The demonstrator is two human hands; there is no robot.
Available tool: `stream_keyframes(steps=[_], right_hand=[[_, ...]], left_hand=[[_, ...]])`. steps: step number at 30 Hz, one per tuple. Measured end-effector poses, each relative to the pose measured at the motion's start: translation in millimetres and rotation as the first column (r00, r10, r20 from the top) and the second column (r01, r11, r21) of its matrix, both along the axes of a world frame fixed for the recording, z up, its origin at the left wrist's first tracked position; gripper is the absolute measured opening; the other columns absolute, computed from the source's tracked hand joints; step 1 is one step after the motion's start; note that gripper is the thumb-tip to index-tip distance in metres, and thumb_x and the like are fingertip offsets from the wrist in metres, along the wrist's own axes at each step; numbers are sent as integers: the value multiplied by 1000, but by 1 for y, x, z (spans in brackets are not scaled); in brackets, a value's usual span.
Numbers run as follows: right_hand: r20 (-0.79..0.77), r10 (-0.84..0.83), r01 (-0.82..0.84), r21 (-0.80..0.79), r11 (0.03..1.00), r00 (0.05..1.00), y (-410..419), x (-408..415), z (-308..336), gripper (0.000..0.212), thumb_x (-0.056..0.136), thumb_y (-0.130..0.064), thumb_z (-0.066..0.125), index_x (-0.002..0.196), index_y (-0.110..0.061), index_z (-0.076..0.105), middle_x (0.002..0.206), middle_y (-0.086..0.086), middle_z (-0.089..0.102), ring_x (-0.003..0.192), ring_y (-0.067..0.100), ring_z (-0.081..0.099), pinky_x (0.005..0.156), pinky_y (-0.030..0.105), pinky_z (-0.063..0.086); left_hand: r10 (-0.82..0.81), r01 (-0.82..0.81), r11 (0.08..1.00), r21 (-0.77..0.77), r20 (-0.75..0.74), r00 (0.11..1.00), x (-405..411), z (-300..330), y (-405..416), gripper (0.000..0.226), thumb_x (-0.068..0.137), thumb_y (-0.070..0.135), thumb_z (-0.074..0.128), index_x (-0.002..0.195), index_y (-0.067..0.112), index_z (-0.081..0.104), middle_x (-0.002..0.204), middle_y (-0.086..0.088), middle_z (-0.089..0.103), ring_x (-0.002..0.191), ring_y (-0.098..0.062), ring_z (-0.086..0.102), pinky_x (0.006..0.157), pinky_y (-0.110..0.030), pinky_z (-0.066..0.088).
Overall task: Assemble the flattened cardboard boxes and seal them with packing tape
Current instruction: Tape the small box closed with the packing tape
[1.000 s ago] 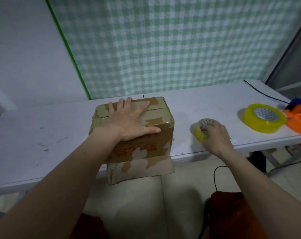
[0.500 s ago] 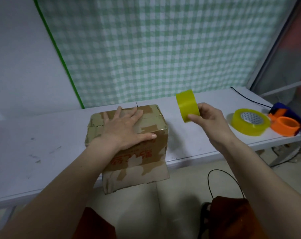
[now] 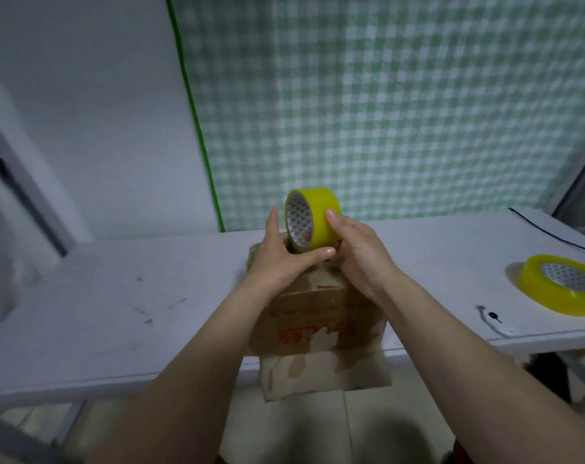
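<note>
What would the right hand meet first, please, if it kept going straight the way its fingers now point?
Probably the checked green curtain. The right hand grips the small tape roll, fingers pointing up and away over the table. Nothing else shows in that line, though depth is hard to judge.

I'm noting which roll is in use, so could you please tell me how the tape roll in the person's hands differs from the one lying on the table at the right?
The held tape roll stands on edge above the cardboard box, gripped by the left hand and right hand; the spare tape roll lies flat on the table, untouched. The spare roll looks wider across. Both are yellow with a patterned core.
</note>
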State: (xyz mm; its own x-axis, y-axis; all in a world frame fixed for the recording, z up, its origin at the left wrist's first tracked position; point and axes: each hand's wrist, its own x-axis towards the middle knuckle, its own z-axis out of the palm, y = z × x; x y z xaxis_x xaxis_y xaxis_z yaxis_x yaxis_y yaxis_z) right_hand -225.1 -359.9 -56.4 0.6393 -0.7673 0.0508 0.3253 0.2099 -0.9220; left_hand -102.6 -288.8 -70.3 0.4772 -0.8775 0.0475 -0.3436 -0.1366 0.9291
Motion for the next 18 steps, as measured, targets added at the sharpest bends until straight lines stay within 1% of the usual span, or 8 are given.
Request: stream_keyframes(steps=[2,6,7,9,10,12,15,18], right_hand=[[-33,-5,4,-38,999,999,2,3,-4,54,82,-36,63,111,10,62,109,29,66,106,43,60,102,56,42],[-19,7,-7,-21,1000,1000,1,8,-7,65,84,-55,49,114,1,64,111,25,67,107,36,63,100,52,45],[-13,23,-24,-14,1000,1000,0,8,-8,70,84,-61,46,115,-1,64,111,25,66,107,36,63,99,51,45],[-41,9,-11,-44,999,999,-1,8,-10,68,84,-65,44,101,-5,72,96,26,68,95,35,64,95,49,49],[-71,-11,5,-78,997,997,-1,8,-10,65,84,-63,45,88,-5,75,85,26,67,86,35,63,92,47,51],[-100,-35,23,-116,993,994,-1,8,-10,61,82,-57,52,67,-2,71,72,24,65,78,35,62,86,42,53],[-73,-37,29,-114,993,997,-1,6,-13,58,80,-52,56,64,3,67,69,22,65,73,31,65,77,35,55],[-23,-7,5,-85,996,1000,1,4,-15,46,84,-40,59,82,5,70,83,24,69,83,33,66,85,39,54]], left_hand=[[-3,-1,998,-60,-75,997,4,-5,-1,127,59,34,91,153,32,6,129,2,60,116,-10,59,103,-34,46],[-7,3,996,-84,-43,999,8,-14,-1,122,43,43,92,144,40,23,126,1,58,112,-12,61,97,-34,51],[-15,15,996,-87,-1,1000,8,-14,-1,119,47,38,93,144,39,24,127,2,57,113,-11,60,96,-27,51],[-20,32,995,-95,130,991,4,-11,3,113,57,24,93,145,36,25,119,11,53,106,-3,55,83,0,41],[-10,29,995,-97,191,982,1,-8,5,110,60,19,92,146,35,25,114,13,50,100,0,50,73,7,34],[-13,39,994,-99,248,969,-4,-5,7,108,62,17,91,146,33,25,111,13,46,99,1,42,65,10,28],[-43,64,993,-100,193,980,-3,-6,6,108,60,22,92,143,37,25,114,13,50,102,-1,52,74,5,37],[-23,26,994,-105,36,999,1,-9,3,103,56,30,93,136,40,28,117,4,61,102,-8,64,90,-21,52]])
